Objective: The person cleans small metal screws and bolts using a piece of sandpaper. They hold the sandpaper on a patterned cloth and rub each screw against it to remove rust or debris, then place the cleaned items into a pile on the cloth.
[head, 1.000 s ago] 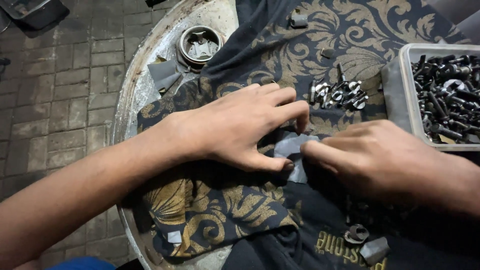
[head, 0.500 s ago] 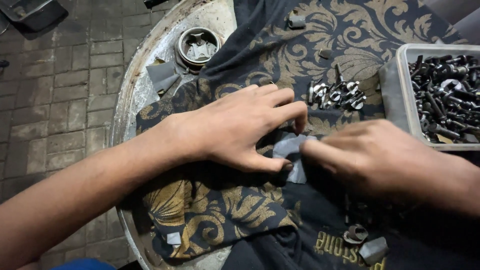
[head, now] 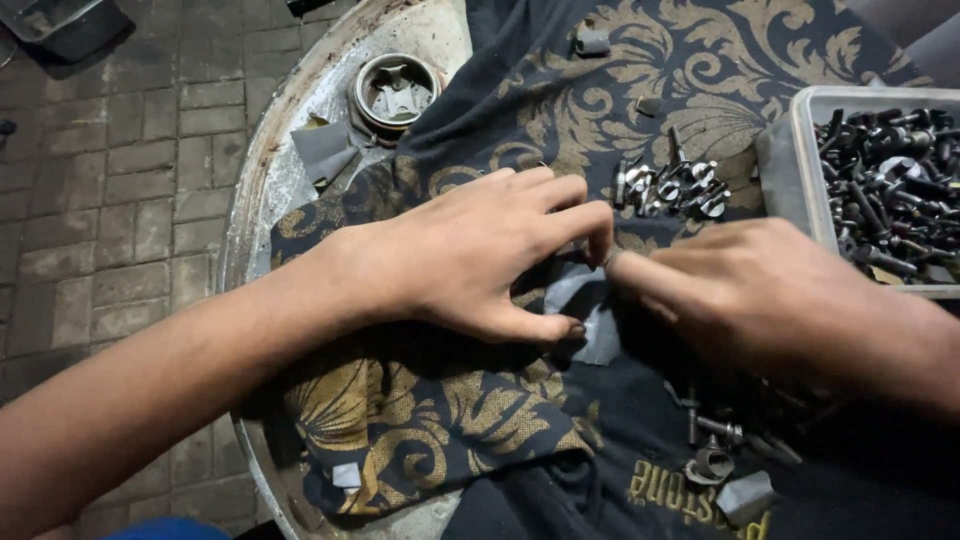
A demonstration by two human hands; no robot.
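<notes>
Left hand (head: 480, 255) lies spread, palm down, on a dark gold-patterned cloth (head: 470, 410) covering a round metal table (head: 270, 190), its thumb and fingertips pressing a small grey sheet (head: 580, 305) near the table's middle. Right hand (head: 770, 300) reaches in from the right edge, its fingers pinched on the same sheet's upper edge, touching the left forefinger. At the right edge sits a clear tub (head: 800, 170) of dark bolts, loose screws (head: 670, 188) just left of it, and a round metal part (head: 398, 92) toward the far left rim.
</notes>
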